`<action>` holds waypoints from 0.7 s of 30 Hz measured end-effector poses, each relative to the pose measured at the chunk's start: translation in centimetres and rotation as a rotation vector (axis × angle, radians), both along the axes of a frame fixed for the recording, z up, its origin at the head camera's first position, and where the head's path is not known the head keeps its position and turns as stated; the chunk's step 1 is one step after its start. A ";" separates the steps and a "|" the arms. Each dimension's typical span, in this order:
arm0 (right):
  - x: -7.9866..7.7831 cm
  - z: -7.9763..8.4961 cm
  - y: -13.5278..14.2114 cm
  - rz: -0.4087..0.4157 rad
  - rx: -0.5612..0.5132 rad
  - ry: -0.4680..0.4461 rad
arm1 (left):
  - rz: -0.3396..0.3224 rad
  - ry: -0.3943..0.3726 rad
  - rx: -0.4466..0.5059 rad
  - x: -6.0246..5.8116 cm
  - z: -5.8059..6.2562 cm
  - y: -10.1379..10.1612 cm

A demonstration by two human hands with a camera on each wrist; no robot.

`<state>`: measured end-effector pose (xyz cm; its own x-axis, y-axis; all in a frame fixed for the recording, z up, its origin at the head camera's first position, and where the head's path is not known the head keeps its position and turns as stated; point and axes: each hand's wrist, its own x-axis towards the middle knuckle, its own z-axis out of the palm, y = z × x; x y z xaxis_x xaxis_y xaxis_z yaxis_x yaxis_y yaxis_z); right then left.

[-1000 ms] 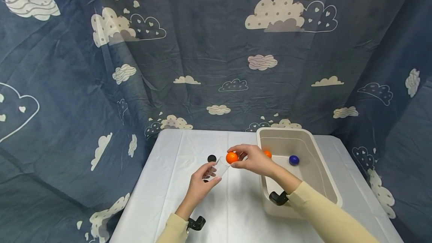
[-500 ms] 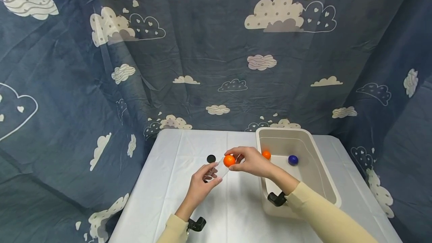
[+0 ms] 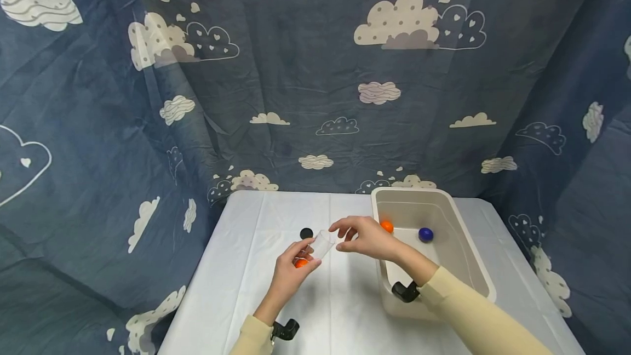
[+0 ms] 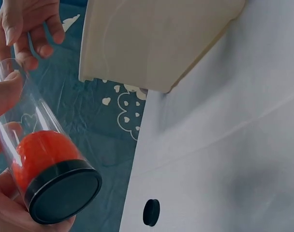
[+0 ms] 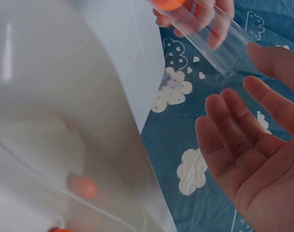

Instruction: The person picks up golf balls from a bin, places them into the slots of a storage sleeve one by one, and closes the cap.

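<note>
My left hand (image 3: 292, 272) grips a clear plastic tube (image 3: 322, 244), tilted with its uncapped mouth up toward the right. A black cap (image 4: 65, 192) closes the tube's lower end. Inside, at that capped end, sits an orange ball (image 4: 43, 153), which also shows between the left fingers in the head view. My right hand (image 3: 367, 236) is at the tube's mouth, holding nothing, its fingers spread and loosely bent as the right wrist view shows. A loose black cap (image 3: 306, 233) lies on the white table just beyond the left hand.
A beige plastic bin (image 3: 473, 245) stands on the right of the table, under the right forearm. In it are another orange ball (image 3: 386, 226) and a dark blue ball (image 3: 426, 235). A dark cloud-print curtain (image 3: 276, 70) hangs behind the white-covered table (image 3: 236, 289).
My right hand brought the orange ball to the tube's mouth and let it go. The ball has dropped to the tube's capped end. The left hand keeps its grip on the tube.
</note>
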<state>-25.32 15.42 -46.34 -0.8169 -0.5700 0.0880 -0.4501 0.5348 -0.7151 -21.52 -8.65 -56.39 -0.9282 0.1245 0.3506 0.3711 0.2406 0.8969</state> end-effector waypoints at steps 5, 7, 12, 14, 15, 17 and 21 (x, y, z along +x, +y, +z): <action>-0.2 0.4 0.4 -0.005 0.015 0.042 | -0.001 -0.008 0.013 1.1 1.9 -0.2; -0.2 0.6 0.7 -0.011 0.019 0.067 | -0.003 -0.011 0.012 1.3 2.2 -0.3; -0.5 1.3 1.3 -0.036 0.026 0.087 | 0.003 -0.001 0.003 1.3 2.3 -0.2; -0.7 1.6 1.7 -0.042 0.014 0.077 | 0.003 0.007 0.001 1.3 2.2 -0.2; -0.8 1.6 2.0 -0.040 0.002 0.072 | 0.005 0.010 -0.002 1.3 2.2 -0.1; -1.0 1.8 2.6 -0.044 -0.017 0.065 | 0.007 0.012 -0.001 1.3 2.1 -0.2; -1.4 2.4 3.9 -0.082 -0.040 0.065 | 0.005 0.015 0.006 1.4 2.1 -0.3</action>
<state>-26.68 19.30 -43.97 -0.8524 -0.4965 0.1639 -0.4523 0.5430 -0.7075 -20.14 -8.95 -54.33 -0.9235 0.1176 0.3651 0.3831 0.2376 0.8926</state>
